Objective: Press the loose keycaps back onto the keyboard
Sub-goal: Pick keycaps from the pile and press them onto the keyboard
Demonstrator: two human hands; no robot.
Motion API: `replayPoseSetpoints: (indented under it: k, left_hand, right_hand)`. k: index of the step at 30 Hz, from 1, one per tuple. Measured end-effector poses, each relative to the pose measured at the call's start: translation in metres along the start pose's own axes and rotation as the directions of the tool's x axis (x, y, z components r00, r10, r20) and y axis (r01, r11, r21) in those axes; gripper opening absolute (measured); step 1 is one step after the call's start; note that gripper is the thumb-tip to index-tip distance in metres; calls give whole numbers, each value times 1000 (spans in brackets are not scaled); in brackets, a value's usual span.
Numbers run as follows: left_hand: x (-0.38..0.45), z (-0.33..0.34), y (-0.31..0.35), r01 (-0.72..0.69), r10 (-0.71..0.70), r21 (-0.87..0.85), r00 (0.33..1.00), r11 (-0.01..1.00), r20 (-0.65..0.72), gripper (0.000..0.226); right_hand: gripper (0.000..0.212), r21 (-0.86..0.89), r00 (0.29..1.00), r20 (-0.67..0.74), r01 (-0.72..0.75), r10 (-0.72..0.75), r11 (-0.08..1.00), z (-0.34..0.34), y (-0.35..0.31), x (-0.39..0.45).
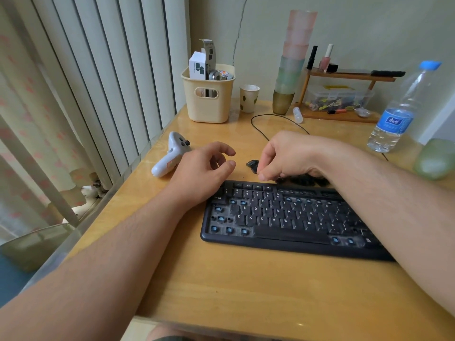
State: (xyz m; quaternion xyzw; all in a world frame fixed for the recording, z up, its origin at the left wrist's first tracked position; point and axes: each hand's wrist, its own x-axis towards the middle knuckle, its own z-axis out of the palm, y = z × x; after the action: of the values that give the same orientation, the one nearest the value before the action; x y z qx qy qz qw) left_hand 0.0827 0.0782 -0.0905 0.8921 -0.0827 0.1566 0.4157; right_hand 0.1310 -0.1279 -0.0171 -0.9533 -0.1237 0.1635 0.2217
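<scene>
Wooden desk (221, 279) against a pale wall, vertical blinds (98, 70) on the left. Right forearm hides the keyboard's (283, 217) right end, and a dark pile of loose keycaps (302, 180) just behind its top edge is mostly covered by the right hand (295, 153), so no count is possible there. One keyboard, black, centre-right of the desk; about eleven bare blue stems show, most at its left side, two by the lower right. One stray keycap (252, 165) lies on the desk just beyond the top row, touching or pinched by the right hand's fingertips — cannot tell which, it's blurred. Right hand's fingers are curled down over the pile. Left hand (202, 168) rests at the keyboard's upper-left corner, fingers loosely curled, thumb and forefinger apart, holding nothing. Hands are apart from each other. One white controller (170, 153) sits just left of the left hand. One cream basket (209, 104), one paper cup (249, 98), one stack of cups (294, 62), one water bottle (398, 109) cut by no edge, one small wooden shelf (344, 77) at the back.
</scene>
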Motion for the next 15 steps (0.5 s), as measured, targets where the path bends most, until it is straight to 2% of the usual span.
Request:
replayPoseSetpoints:
  k: [4, 11, 13, 15]
  left_hand:
    - [1, 2, 0, -10, 10, 11, 1000, 1000, 4, 14]
    - [-1, 5, 3, -36, 33, 61, 998, 998, 50, 7]
    - [1, 3, 4, 25, -24, -5, 998, 1000, 63, 10]
    - [6, -1, 8, 131, -115, -130, 985, 983, 127, 11]
  right_hand:
    - [12, -47, 998, -48, 28, -30, 999, 9, 4, -4]
    - [14, 31, 991, -109, 77, -74, 997, 16, 10, -10]
    - [13, 88, 972, -205, 138, -117, 987, 4, 16, -19]
    - [12, 193, 912, -397, 191, -102, 962, -12, 32, -29]
